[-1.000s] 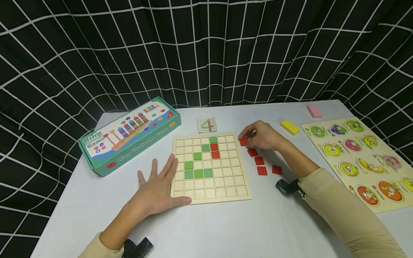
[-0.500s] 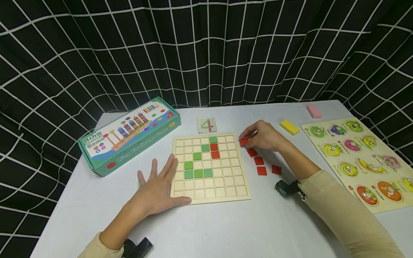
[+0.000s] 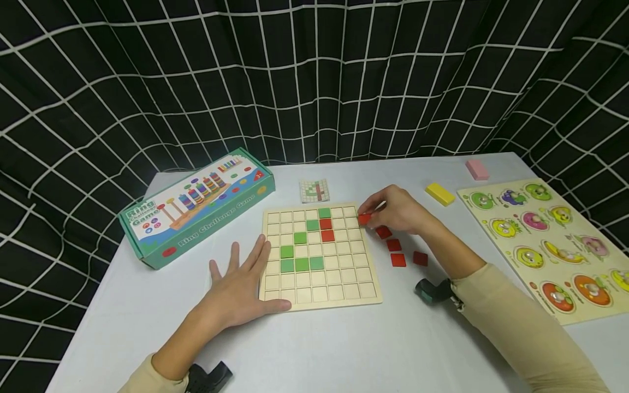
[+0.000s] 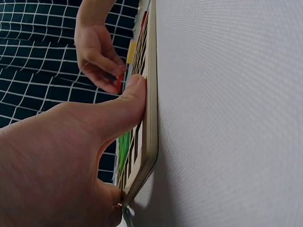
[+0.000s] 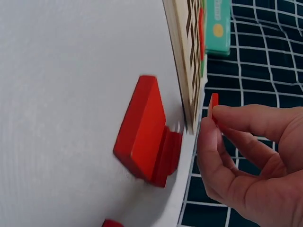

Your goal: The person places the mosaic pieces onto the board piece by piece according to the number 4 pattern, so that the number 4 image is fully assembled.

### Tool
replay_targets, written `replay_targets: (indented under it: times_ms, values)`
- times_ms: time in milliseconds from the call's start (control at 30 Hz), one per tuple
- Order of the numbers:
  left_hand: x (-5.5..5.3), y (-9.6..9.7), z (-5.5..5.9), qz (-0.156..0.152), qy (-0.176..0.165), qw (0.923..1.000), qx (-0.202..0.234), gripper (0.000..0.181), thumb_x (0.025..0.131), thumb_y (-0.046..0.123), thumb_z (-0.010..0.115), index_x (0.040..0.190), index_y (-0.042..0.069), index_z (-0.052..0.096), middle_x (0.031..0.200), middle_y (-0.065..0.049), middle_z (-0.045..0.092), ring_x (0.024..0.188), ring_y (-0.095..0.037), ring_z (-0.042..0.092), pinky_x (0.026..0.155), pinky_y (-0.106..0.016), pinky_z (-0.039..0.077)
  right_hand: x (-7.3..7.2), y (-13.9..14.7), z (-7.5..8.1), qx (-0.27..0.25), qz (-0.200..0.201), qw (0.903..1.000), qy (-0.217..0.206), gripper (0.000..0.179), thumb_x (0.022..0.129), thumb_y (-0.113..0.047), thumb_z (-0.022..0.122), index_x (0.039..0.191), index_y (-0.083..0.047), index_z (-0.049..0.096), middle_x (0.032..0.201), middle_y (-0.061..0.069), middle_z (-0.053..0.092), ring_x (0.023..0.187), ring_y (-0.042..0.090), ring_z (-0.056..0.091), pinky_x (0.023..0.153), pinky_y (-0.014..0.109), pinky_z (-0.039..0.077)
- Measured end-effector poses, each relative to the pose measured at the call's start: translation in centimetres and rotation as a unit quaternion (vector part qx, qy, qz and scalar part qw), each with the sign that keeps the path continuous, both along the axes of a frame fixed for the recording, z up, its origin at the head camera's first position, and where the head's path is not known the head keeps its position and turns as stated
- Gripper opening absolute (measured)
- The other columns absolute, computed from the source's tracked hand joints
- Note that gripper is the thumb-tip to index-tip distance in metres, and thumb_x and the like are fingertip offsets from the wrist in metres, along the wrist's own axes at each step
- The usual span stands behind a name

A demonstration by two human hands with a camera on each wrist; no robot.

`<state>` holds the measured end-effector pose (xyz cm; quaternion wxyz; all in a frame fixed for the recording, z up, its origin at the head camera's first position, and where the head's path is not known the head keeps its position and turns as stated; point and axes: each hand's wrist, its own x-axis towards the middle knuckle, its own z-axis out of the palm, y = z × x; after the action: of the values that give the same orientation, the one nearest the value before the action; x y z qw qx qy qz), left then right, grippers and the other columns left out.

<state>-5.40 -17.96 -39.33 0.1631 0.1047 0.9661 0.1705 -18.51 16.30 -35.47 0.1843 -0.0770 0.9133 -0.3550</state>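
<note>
The red tile [image 3: 365,219] is up by the board's top-right corner, right of frame centre, pinched b/w thumb & index finger of the right hand [image 3: 397,209]. Can't tell from here if it's over the rim or just outside. In the right wrist view it's nearly edge-on, so I'd say it wants levelling before any seating.

To do this well, IMO: light pinch on opposite sides, fingertips kept high so they don't nudge neighbours, then line up the corners w/ a cell & press flat. Main risk, prob., is clipping a divider or knocking one of the set red tiles [image 3: 327,236] loose.

The board [image 3: 335,277] lies flat, centre frame, w/ green tiles [image 3: 302,265] in it too. The left hand [image 3: 238,289] is at its left side, well apart from the held tile: fingers spread, not clenched, thumb resting on the lower-left edge. Looks like a brace; worth keeping it light but firm.

Four loose red tiles [image 3: 399,260] sit on the counter [image 3: 324,349] right of the board, just below the right hand. Pattern card [image 3: 314,191] is above the board, handy for checking position.
</note>
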Motion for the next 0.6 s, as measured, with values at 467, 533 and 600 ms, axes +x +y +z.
replay_targets:
  times_ms: [467,533,600]
  values:
    - [0.0,0.0,-0.1,0.006,-0.006,0.9999,0.007,0.128,0.076,0.079,0.073,0.169,0.015,0.012,0.177,0.0,0.0,0.158,-0.055,-0.005,0.108,-0.089,-0.004,1.2,-2.0,0.4,-0.011,0.011,0.9997,-0.019,0.026,0.088,-0.01,0.08,0.113,-0.012,0.079,0.103,0.011,0.067,0.083,0.025,0.06,0.062,0.034,0.056]
    - [0.0,0.0,0.0,0.006,-0.006,0.9999,0.006,0.127,0.077,0.079,0.073,0.169,0.015,0.012,0.177,0.0,0.0,0.158,-0.055,-0.005,0.108,-0.089,-0.004,1.2,-2.2,0.3,-0.008,0.016,0.9997,-0.015,0.026,0.086,-0.009,0.081,0.112,-0.012,0.08,0.104,0.01,0.069,0.087,0.024,0.06,0.064,0.032,0.054]
    - [0.0,0.0,0.0,0.006,-0.005,1.0,0.006,0.127,0.077,0.079,0.072,0.169,0.015,0.012,0.177,0.0,0.0,0.158,-0.055,-0.005,0.108,-0.089,-0.004,1.3,-2.5,0.1,-0.005,0.018,0.9997,-0.014,0.026,0.085,-0.009,0.082,0.111,-0.013,0.081,0.105,0.008,0.071,0.089,0.023,0.061,0.066,0.03,0.053]
